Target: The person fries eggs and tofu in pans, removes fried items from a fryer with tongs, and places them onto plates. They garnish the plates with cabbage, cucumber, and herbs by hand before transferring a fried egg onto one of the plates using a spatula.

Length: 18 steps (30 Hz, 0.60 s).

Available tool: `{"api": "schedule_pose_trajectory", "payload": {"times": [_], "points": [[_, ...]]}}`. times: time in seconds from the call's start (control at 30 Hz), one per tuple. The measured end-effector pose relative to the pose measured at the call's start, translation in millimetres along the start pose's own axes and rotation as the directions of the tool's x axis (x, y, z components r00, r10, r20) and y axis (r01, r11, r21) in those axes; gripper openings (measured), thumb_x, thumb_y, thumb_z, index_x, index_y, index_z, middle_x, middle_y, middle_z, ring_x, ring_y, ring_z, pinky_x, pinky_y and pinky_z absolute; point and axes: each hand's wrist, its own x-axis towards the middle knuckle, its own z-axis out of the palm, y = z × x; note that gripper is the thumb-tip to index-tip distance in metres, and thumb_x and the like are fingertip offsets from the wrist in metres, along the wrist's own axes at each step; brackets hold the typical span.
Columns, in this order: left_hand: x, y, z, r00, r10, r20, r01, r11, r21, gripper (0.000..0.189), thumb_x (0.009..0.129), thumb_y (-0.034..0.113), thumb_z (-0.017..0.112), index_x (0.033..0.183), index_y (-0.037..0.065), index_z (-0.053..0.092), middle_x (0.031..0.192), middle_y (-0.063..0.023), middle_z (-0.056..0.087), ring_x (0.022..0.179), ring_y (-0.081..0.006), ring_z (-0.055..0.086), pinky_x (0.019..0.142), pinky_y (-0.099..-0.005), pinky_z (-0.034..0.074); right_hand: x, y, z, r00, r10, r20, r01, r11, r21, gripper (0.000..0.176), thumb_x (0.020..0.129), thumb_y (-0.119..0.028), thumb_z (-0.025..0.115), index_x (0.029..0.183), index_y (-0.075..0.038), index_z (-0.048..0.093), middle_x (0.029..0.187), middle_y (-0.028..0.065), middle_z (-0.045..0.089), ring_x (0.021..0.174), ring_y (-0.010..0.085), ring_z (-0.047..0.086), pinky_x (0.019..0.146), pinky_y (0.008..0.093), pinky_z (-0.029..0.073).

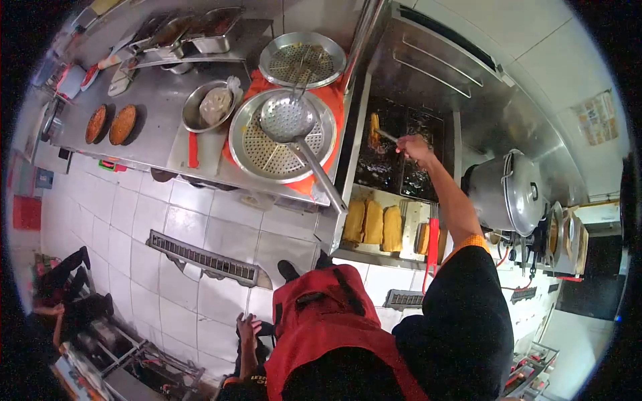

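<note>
My right hand (416,150) is closed round the handle of a slim metal utensil (386,136), possibly tongs, above the deep fryer (364,113). Its far end meets a golden-orange piece of food (374,125) at the left side of the dark, bubbling oil (418,123). Down by my left side, my left hand (248,327) hangs with its fingers apart and nothing in it. Several golden slabs of food (373,223) lie in a row at the fryer's front, near a red handle (433,240).
Left of the fryer, a steel counter (157,83) bears a perforated pan (247,144) with a skimmer (307,144) across it; the skimmer's handle overhangs the edge. A large lidded pot (505,190) stands right. Another person's arm (57,321) shows at lower left.
</note>
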Motion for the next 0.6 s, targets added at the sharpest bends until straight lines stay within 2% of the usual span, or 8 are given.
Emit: {"api": "schedule_pose_trajectory", "payload": {"times": [0.07,0.17,0.23,0.27,0.37,0.47,0.53,0.6], "points": [[-3,0,-2,0.997,0.072,-0.021,-0.072,0.997,-0.022,0.058,0.085,0.025,0.053,0.131,0.011,0.023,0.103,-0.0123,0.055,0.075,-0.0250,0.060,0.063,-0.0384,0.048,27,30,5,0.998,-0.025,0.050,0.020,0.996,0.088,0.018,0.079,-0.012,0.053,0.088,0.000,0.062,0.067,0.0024,0.060,0.051,0.0075,0.045,0.044,0.0242,0.034],[-6,-9,-6,0.996,0.089,-0.007,-0.089,0.996,0.017,0.057,0.085,0.024,0.053,0.131,0.012,0.022,0.103,-0.0118,0.055,0.077,-0.0250,0.060,0.064,-0.0382,0.047,42,40,11,0.994,-0.007,0.105,0.015,0.997,-0.073,0.018,0.076,-0.011,0.052,0.086,0.000,0.063,0.067,0.0033,0.061,0.052,0.0075,0.047,0.047,0.0246,0.036],[-17,-16,-5,0.999,0.050,-0.023,-0.049,0.999,0.009,0.057,0.085,0.024,0.053,0.131,0.013,0.021,0.103,-0.0117,0.055,0.077,-0.0248,0.059,0.063,-0.0379,0.047,58,49,10,0.991,-0.103,0.085,0.128,0.912,-0.390,0.022,0.075,-0.015,0.054,0.088,0.001,0.063,0.070,0.0074,0.063,0.057,0.0146,0.055,0.053,0.0276,0.042],[-23,-18,-3,0.999,0.010,-0.033,-0.011,1.000,-0.002,0.057,0.085,0.024,0.052,0.131,0.014,0.021,0.103,-0.0116,0.054,0.076,-0.0245,0.059,0.062,-0.0377,0.047,55,51,7,0.992,-0.096,0.083,0.121,0.914,-0.387,0.022,0.075,-0.015,0.054,0.088,0.001,0.063,0.070,0.0074,0.063,0.057,0.0146,0.055,0.053,0.0276,0.042],[-22,-38,-12,0.991,-0.133,-0.016,0.133,0.991,-0.005,0.057,0.085,0.026,0.053,0.130,0.014,0.020,0.104,-0.0131,0.054,0.082,-0.0268,0.057,0.068,-0.0398,0.047,12,13,-12,0.942,-0.331,-0.062,0.172,0.631,-0.757,0.032,0.075,-0.025,0.056,0.095,-0.001,0.062,0.081,0.0182,0.064,0.079,0.0359,0.061,0.073,0.0428,0.047],[-49,-33,6,0.988,-0.130,-0.089,0.140,0.984,0.114,0.058,0.086,0.027,0.053,0.130,0.013,0.019,0.108,-0.0142,0.052,0.088,-0.0283,0.056,0.073,-0.0414,0.046,-29,4,-21,0.940,-0.333,-0.071,0.147,0.587,-0.796,0.029,0.075,-0.024,0.056,0.093,-0.002,0.063,0.085,0.0209,0.063,0.082,0.0374,0.060,0.076,0.0446,0.047],[-43,-46,1,0.988,-0.146,-0.047,0.145,0.989,-0.028,0.059,0.086,0.027,0.053,0.131,0.012,0.018,0.111,-0.0159,0.051,0.092,-0.0296,0.054,0.076,-0.0424,0.045,-62,6,-12,0.930,-0.360,-0.069,0.168,0.587,-0.792,0.028,0.075,-0.024,0.056,0.091,-0.001,0.063,0.084,0.0224,0.062,0.082,0.0375,0.060,0.074,0.0438,0.047],[-32,-46,-3,0.988,-0.142,-0.061,0.143,0.989,0.022,0.058,0.085,0.027,0.053,0.130,0.012,0.019,0.111,-0.0169,0.050,0.092,-0.0300,0.054,0.076,-0.0423,0.045,-70,12,-7,0.916,-0.395,-0.068,0.193,0.584,-0.789,0.027,0.075,-0.023,0.057,0.089,0.000,0.063,0.083,0.0238,0.061,0.081,0.0376,0.060,0.073,0.0431,0.048]]}}
